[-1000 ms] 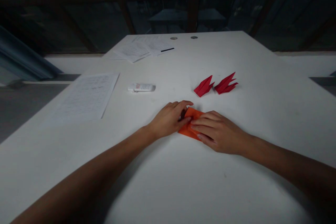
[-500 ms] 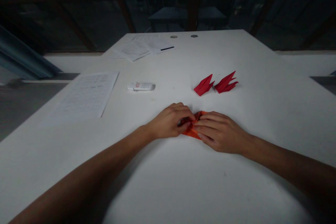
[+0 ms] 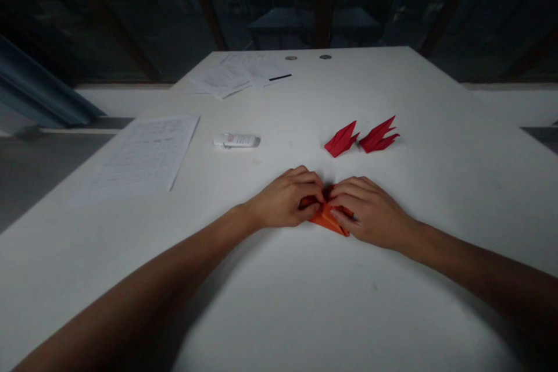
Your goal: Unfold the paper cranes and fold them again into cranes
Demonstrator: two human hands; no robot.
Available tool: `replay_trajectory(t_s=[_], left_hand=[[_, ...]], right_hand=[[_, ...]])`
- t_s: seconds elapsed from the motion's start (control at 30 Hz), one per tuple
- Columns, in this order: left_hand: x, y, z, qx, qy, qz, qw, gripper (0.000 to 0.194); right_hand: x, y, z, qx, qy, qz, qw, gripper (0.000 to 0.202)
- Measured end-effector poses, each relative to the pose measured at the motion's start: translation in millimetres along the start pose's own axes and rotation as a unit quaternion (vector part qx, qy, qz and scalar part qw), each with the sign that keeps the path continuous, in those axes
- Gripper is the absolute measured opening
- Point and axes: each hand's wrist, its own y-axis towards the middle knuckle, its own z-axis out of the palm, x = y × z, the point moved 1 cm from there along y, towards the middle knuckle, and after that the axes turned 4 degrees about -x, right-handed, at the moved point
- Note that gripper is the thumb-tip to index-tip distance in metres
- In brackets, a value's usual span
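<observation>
On the white table lies a folded sheet of orange origami paper (image 3: 326,219), partly covered by my fingers. My left hand (image 3: 293,197) grips its left side, thumb and fingertips closed on the paper. My right hand (image 3: 370,209) has its curled fingers on the paper's right side, with the thumb nearer to me. A pointed lower corner shows between the hands. Just beyond them rest two red folded-paper pieces, a left one (image 3: 341,140) and a right one (image 3: 378,136), with pointed tips.
A white glue bottle (image 3: 238,140) lies on its side left of the red pieces. Printed paper (image 3: 146,148) covers the table's left part; more printed sheets (image 3: 235,77) lie at the far left. Two small round discs, one (image 3: 291,58) left of the other (image 3: 325,57), sit near the far edge.
My right hand has curled its fingers and drawn its thumb inward, uncovering more of the orange paper's lower right corner. My left hand keeps its grip. The whole view has shifted slightly.
</observation>
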Motion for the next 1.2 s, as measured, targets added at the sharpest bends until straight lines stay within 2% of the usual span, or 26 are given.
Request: replay_trajectory(t_s=[0.07,0.17,0.27,0.37,0.47,0.7,0.77,0.97,1.2], left_hand=[[-0.5,0.5,-0.3,0.006,0.002,-0.002,1.0,0.013],[0.1,1.0,0.4,0.004,0.005,-0.009,1.0,0.024],[2.5,0.8,2.2,-0.018,-0.013,-0.023,0.999,0.034],[6.0,-0.5,4.1,-0.047,-0.052,-0.063,0.996,0.033],[8.7,-2.1,5.8,-0.068,-0.085,-0.102,0.989,0.031],[8.6,-2.6,5.4,-0.079,-0.105,-0.128,0.983,0.036],[8.0,-1.8,3.9,-0.076,-0.106,-0.12,0.984,0.033],[4.7,1.7,0.3,-0.022,-0.031,-0.022,0.999,0.023],[4.7,1.5,2.0,-0.02,-0.025,-0.022,0.999,0.021]], right_hand=[[0.4,-0.1,-0.1,0.003,0.0,0.004,1.0,0.008],[1.3,0.2,-1.5,-0.002,0.006,0.014,1.0,0.011],[2.0,0.9,-4.0,-0.038,0.016,0.041,0.998,0.027],[1.7,1.2,-5.3,-0.065,0.017,0.069,0.995,0.034],[0.0,1.1,-4.1,-0.054,0.009,0.083,0.995,0.033],[-2.7,-0.4,-1.2,-0.036,-0.003,0.094,0.995,0.029],[-2.2,-0.3,-1.2,-0.03,-0.006,0.089,0.996,0.026],[-1.6,-0.1,-0.6,-0.036,-0.018,0.094,0.995,0.02],[-0.1,0.7,-1.9,-0.024,-0.025,0.096,0.995,0.02]])
